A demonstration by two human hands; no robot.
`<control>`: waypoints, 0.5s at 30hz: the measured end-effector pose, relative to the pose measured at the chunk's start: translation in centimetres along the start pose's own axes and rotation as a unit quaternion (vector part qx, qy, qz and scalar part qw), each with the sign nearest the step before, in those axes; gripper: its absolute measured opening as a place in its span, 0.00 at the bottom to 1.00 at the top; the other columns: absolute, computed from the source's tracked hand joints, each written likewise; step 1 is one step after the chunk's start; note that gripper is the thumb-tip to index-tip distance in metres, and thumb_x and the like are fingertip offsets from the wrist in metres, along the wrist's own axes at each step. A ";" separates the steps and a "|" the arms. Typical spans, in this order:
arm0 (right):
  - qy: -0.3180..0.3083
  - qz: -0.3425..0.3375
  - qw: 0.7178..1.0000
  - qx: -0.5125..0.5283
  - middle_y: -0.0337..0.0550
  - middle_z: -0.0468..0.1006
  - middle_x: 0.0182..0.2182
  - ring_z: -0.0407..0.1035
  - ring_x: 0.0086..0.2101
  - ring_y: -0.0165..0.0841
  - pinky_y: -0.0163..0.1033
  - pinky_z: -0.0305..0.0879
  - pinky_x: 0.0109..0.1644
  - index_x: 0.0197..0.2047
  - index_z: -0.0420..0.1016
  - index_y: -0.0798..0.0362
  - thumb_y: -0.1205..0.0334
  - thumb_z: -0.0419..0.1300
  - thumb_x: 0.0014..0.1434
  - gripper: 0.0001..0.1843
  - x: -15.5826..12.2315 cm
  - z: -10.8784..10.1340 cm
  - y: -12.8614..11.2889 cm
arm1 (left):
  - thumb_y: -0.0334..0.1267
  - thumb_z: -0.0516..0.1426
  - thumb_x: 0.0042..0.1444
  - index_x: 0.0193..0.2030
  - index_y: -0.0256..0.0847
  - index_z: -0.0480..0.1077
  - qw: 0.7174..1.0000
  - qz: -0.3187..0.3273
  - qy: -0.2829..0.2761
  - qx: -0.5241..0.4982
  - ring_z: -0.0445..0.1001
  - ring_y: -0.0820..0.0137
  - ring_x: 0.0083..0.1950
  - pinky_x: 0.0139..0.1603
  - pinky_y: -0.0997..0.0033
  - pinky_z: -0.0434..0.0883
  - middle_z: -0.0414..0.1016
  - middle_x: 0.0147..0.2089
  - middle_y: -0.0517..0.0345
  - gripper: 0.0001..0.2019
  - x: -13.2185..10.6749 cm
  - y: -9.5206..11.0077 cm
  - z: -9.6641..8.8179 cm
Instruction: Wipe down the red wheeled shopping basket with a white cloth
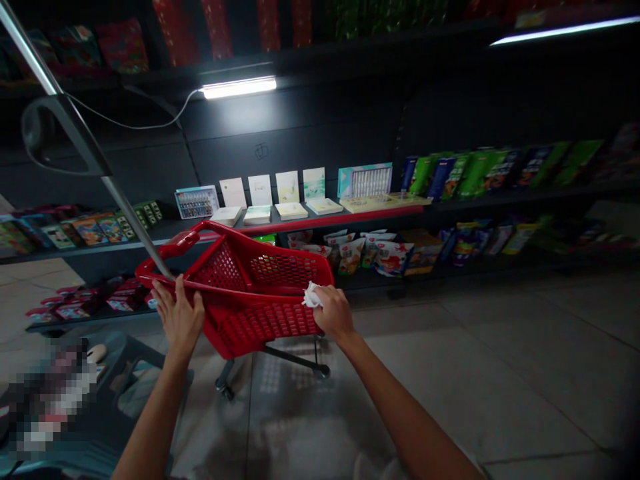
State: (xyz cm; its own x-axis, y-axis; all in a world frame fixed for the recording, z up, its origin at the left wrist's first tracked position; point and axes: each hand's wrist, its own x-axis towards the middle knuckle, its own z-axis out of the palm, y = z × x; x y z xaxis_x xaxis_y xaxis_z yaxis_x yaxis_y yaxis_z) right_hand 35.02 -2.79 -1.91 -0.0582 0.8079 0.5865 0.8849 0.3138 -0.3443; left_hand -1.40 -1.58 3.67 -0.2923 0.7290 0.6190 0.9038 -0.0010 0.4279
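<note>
In front of me stands a red plastic shopping cart [273, 323], its basket tilted and its sides full of small holes. My left hand [180, 313] lies with fingers spread against the cart's near side, close to the handle end. At the other end, my right hand [334, 312] is closed around a crumpled white tissue [312, 295], right by the basket's rim corner. A metal pole [127, 207] with a grey loop-shaped fitting runs down to the cart's handle end. The part of the basket I can see inside holds nothing visible.
Behind the cart runs a dark shelf [320, 220] with upright cards, boxes and snack bags. A lit tube lamp [240, 87] hangs above it. A grey plastic stool [125, 360] with items on it is at the lower left. Tiled floor [450, 373] spreads to the right.
</note>
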 end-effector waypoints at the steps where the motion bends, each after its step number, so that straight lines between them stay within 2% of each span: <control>1: -0.005 -0.007 1.000 0.006 0.48 0.82 0.42 0.68 0.44 0.40 0.42 0.53 0.49 0.42 0.77 0.54 0.74 0.55 0.57 0.13 -0.1 -0.1 -0.2 | 0.41 0.56 0.65 0.79 0.42 0.49 1.000 0.006 0.004 0.001 0.31 0.35 0.82 0.74 0.26 0.51 0.26 0.83 0.33 0.38 -0.3 0.2 0.1; 4: -0.026 -0.032 0.999 0.024 0.49 0.80 0.39 0.67 0.42 0.40 0.42 0.55 0.48 0.42 0.76 0.54 0.69 0.56 0.60 0.09 -0.4 -0.2 -0.9 | 0.38 0.57 0.63 0.77 0.42 0.54 0.997 0.077 0.018 -0.004 0.27 0.38 0.83 0.76 0.26 0.46 0.21 0.83 0.39 0.36 -1.4 1.2 0.5; 5: -0.033 -0.040 0.998 0.032 0.49 0.80 0.39 0.67 0.42 0.40 0.42 0.56 0.48 0.42 0.76 0.54 0.67 0.57 0.61 0.08 -0.5 -0.3 -1.1 | 0.37 0.57 0.64 0.75 0.43 0.59 0.993 0.118 0.016 -0.008 0.27 0.40 0.83 0.77 0.26 0.44 0.23 0.84 0.42 0.32 -1.9 1.7 0.7; 7: -0.046 -0.052 0.996 0.054 0.49 0.79 0.40 0.67 0.42 0.41 0.43 0.58 0.48 0.44 0.76 0.54 0.64 0.58 0.60 0.10 -0.8 -0.3 -1.6 | 0.36 0.55 0.66 0.69 0.44 0.66 0.978 0.209 -0.006 -0.021 0.31 0.46 0.84 0.79 0.30 0.42 0.33 0.84 0.47 0.25 -2.9 3.0 1.2; 9: -0.057 -0.063 0.992 0.088 0.49 0.79 0.41 0.68 0.43 0.41 0.43 0.61 0.50 0.47 0.76 0.54 0.64 0.59 0.59 0.13 -1.1 -0.2 -2.0 | 0.36 0.52 0.68 0.64 0.44 0.71 0.956 0.287 -0.048 -0.038 0.39 0.51 0.84 0.81 0.34 0.42 0.50 0.81 0.49 0.19 -4.0 4.3 1.9; 11: -0.062 -0.081 0.987 0.127 0.49 0.79 0.43 0.69 0.44 0.42 0.45 0.63 0.52 0.51 0.76 0.54 0.63 0.59 0.58 0.17 -1.4 -0.1 -2.3 | 0.38 0.51 0.70 0.60 0.45 0.74 0.937 0.331 -0.096 -0.047 0.53 0.54 0.81 0.81 0.36 0.42 0.66 0.74 0.49 0.17 -5.0 5.4 2.5; 13: -0.058 -0.102 0.979 0.166 0.51 0.79 0.47 0.70 0.47 0.43 0.47 0.65 0.55 0.56 0.73 0.55 0.62 0.59 0.58 0.22 -1.8 -0.1 -2.5 | 0.40 0.50 0.71 0.56 0.46 0.75 0.931 0.339 -0.130 -0.035 0.69 0.56 0.70 0.81 0.35 0.40 0.78 0.63 0.51 0.15 -5.5 6.0 3.0; 15: -0.058 -0.132 0.969 0.199 0.53 0.78 0.52 0.71 0.49 0.44 0.49 0.66 0.58 0.63 0.68 0.56 0.61 0.59 0.57 0.29 -2.2 -0.2 -2.8 | 0.42 0.49 0.72 0.50 0.46 0.77 0.937 0.321 -0.137 -0.009 0.76 0.58 0.58 0.79 0.34 0.40 0.82 0.51 0.53 0.15 -5.7 6.1 3.3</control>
State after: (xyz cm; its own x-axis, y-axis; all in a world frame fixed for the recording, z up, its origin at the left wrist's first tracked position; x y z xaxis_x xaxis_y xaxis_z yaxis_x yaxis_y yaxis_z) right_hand 32.81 -5.50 -2.08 -0.3309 0.7167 0.6139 0.5849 0.6663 -0.4625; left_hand 6.78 -3.46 0.56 0.4040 0.7227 0.5608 0.8596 -0.5096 0.0375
